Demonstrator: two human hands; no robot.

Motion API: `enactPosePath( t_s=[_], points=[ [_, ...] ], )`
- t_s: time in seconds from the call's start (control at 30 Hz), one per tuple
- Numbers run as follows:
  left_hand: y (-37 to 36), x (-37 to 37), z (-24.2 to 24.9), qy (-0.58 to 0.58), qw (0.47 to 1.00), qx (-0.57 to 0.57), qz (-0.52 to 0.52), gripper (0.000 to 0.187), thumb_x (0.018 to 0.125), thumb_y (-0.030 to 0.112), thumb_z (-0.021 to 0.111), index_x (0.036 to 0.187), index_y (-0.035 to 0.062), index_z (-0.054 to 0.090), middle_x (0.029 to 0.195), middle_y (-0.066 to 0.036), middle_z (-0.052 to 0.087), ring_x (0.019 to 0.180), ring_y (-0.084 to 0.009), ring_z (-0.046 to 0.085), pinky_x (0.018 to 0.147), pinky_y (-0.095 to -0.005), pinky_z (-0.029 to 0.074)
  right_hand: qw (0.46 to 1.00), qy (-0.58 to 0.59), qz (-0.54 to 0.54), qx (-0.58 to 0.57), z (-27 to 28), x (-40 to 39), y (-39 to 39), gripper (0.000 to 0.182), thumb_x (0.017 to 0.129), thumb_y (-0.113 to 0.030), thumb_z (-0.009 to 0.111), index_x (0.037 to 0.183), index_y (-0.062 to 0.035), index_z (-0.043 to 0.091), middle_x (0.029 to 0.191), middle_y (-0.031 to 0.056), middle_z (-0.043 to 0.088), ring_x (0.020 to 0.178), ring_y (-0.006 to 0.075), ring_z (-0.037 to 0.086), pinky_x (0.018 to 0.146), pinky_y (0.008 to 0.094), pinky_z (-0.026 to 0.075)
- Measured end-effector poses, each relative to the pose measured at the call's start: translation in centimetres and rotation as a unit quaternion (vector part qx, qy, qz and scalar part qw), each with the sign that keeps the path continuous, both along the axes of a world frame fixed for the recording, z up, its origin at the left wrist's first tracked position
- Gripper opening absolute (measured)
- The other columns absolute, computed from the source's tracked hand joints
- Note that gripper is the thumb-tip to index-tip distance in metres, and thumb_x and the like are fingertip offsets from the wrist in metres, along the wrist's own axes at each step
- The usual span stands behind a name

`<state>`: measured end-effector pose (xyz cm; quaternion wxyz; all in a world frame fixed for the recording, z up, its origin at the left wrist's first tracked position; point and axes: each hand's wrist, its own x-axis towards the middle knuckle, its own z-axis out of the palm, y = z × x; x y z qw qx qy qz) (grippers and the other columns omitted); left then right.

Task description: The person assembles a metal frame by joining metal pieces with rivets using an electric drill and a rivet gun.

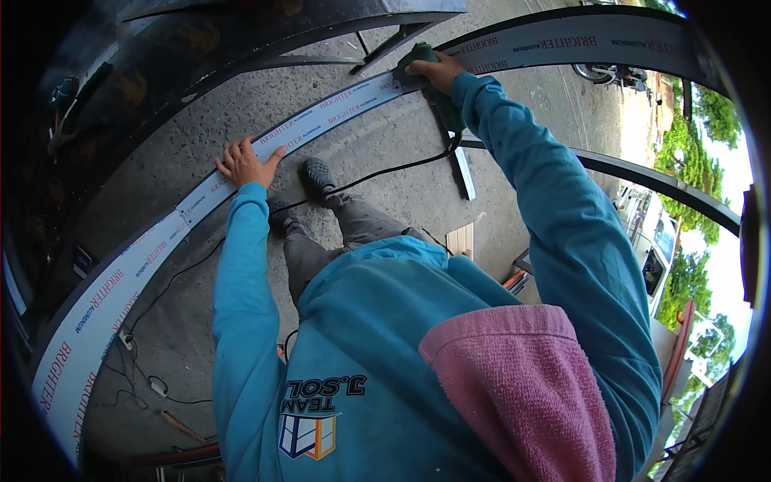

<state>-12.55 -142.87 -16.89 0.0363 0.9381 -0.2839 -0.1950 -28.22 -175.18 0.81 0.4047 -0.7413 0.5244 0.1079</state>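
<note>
A long aluminium profile, wrapped in film printed "BRIGHTER ALUMINUM", runs across the view from lower left to upper right. My left hand grips it left of centre, fingers over the far edge and thumb spread along the top. Farther right, my right hand is closed around a green corded power drill, its head over the profile. The drill's tip is hidden from me. From its handle a black cord trails down past my feet. A joint or small mark shows on the profile left of my left hand.
Below the profile lies a concrete floor with a short metal piece on it. Cables with a white plug are at lower left. A dark curved frame stands right. A pink towel hangs over my chest.
</note>
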Motion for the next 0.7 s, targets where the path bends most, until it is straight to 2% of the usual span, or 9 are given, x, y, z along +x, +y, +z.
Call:
enactPosePath(
  t_s=[0.27,0.53,0.63,0.7],
  points=[
    [-0.1,0.0,0.1,0.003,1.000,0.003,0.002,0.086,0.068,0.074,0.056,0.130,0.0164,0.041,0.138,-0.012,0.036,0.136,-0.0306,0.017,0.110,-0.0533,0.001,1.000,-0.008,0.022,0.016,0.1,0.3,-0.6,0.053,0.069,-0.039,0.068,0.107,-0.0027,0.058,0.092,0.0166,0.065,0.064,0.0218,0.064,0.064,0.0321,0.054],
    [-0.1,-0.1,0.2,0.008,1.000,0.004,0.008,0.087,0.067,0.074,0.057,0.129,0.0153,0.042,0.138,-0.013,0.036,0.135,-0.0298,0.017,0.110,-0.0531,0.000,0.999,0.021,0.044,-0.007,-1.1,0.7,-1.8,0.065,0.064,-0.043,0.071,0.111,-0.0001,0.058,0.098,0.0171,0.064,0.079,0.0243,0.066,0.073,0.0297,0.053],
    [-0.1,-0.1,0.1,0.010,1.000,0.003,0.004,0.087,0.067,0.074,0.057,0.129,0.0150,0.042,0.138,-0.013,0.036,0.135,-0.0299,0.017,0.110,-0.0531,0.000,0.998,0.010,0.062,0.002,-0.8,0.4,-1.4,0.066,0.063,-0.043,0.071,0.112,-0.0002,0.058,0.098,0.0177,0.064,0.078,0.0243,0.066,0.074,0.0306,0.053],
    [-0.1,-0.2,-0.1,0.007,1.000,0.000,0.003,0.087,0.067,0.074,0.056,0.129,0.0146,0.041,0.138,-0.013,0.036,0.135,-0.0302,0.017,0.110,-0.0534,0.000,0.995,0.016,0.093,-0.022,-3.0,-1.0,-1.9,0.067,0.063,-0.044,0.071,0.113,0.0002,0.058,0.100,0.0174,0.064,0.078,0.0246,0.066,0.074,0.0302,0.053]
  ],
)
